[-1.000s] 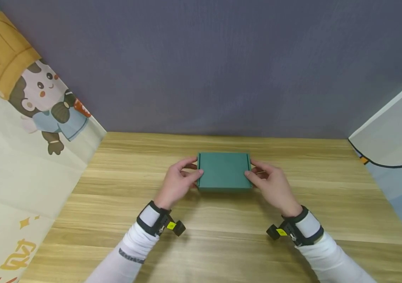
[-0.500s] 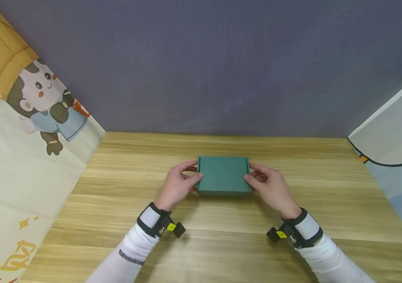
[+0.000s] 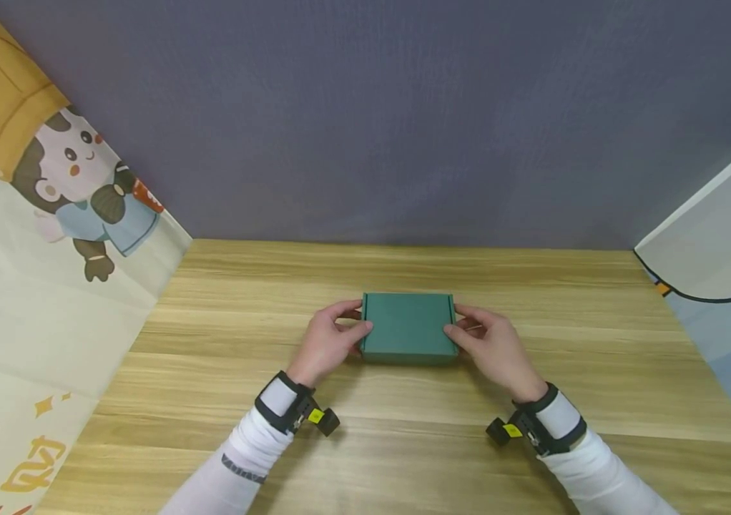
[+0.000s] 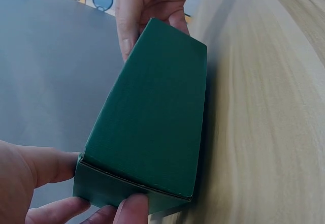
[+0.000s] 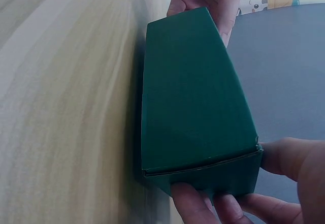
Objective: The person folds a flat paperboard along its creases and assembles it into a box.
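Observation:
A green cardboard box [image 3: 408, 325] with its lid closed is held level between both hands, close over the wooden table. My left hand [image 3: 327, 342] grips its left end, thumb on the top edge and fingers against the end panel. At the opposite end, my right hand [image 3: 496, 348] grips in the same way. From the left wrist, the box's long front side [image 4: 152, 107] faces the camera, and the left fingertips [image 4: 133, 209] press the end panel. The right wrist view has the right fingertips [image 5: 190, 203] on the other end panel. What is inside the box is hidden.
The wood-grain table [image 3: 262, 286] ends at a dark grey-blue backdrop [image 3: 404, 129]. Cartoon-printed sheets stand at the left [image 3: 18, 286] and right [image 3: 719, 286] sides. A strapped camera [image 3: 288, 404] sits on each wrist.
Both hands have brought the box a little nearer to the person, down the head view. Their grip on its two ends looks the same.

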Action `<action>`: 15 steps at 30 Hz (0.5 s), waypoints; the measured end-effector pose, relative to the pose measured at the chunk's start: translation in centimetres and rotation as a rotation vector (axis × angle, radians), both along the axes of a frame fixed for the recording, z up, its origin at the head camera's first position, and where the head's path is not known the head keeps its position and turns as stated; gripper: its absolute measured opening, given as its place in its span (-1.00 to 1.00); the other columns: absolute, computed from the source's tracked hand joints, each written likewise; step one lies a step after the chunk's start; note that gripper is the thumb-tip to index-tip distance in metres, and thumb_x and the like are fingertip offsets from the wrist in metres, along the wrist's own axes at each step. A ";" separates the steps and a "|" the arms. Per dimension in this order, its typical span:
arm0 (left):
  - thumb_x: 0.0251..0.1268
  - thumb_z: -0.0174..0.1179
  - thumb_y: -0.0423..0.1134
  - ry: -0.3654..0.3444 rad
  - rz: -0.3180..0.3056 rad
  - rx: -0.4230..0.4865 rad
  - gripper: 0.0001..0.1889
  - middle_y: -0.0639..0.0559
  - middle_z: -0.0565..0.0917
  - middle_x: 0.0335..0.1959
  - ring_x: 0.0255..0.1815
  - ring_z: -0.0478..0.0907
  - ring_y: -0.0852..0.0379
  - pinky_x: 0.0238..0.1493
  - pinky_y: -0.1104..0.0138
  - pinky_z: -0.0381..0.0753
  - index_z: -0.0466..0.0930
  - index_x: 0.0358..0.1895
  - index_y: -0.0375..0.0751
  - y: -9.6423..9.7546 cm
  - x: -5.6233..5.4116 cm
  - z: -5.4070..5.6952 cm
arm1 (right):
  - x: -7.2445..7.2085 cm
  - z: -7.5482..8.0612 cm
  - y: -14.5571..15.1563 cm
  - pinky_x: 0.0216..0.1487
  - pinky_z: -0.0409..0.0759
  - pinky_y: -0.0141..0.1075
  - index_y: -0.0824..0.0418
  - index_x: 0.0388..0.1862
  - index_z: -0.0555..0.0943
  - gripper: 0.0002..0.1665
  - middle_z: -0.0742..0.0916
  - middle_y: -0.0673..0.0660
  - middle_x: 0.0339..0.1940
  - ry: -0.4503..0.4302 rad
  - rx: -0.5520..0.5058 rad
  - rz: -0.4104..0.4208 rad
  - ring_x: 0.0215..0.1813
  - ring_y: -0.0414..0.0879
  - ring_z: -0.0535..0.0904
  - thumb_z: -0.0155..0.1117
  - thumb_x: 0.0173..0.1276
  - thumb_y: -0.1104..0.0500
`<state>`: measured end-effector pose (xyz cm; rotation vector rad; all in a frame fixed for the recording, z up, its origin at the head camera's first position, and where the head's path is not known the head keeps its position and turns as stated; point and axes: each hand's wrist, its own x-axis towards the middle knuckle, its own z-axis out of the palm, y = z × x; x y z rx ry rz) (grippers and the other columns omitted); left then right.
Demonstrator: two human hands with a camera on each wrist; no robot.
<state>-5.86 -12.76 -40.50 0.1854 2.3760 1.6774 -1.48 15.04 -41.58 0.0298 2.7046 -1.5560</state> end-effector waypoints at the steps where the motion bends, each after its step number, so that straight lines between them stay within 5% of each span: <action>1: 0.22 0.33 -0.18 0.002 -0.001 -0.003 -0.46 -0.10 0.60 0.05 -0.39 0.69 0.12 -0.36 0.10 0.72 0.47 0.28 -0.11 0.0 0.0 -0.1 | 0.0 -0.1 0.0 -0.31 0.69 -0.37 0.23 0.34 0.43 -0.32 0.67 0.24 -0.07 -0.004 0.000 0.000 -0.14 -0.03 0.68 0.29 0.35 -0.06; 15: 0.24 0.31 -0.17 -0.017 -0.004 -0.028 -0.46 -0.12 0.59 0.07 -0.35 0.68 0.14 -0.37 0.17 0.72 0.45 0.30 -0.12 0.0 -0.2 -0.6 | -0.2 -0.8 -0.1 -0.28 0.71 -0.28 0.27 0.34 0.42 -0.33 0.66 0.30 -0.07 -0.046 -0.087 0.005 -0.15 -0.02 0.67 0.31 0.34 0.00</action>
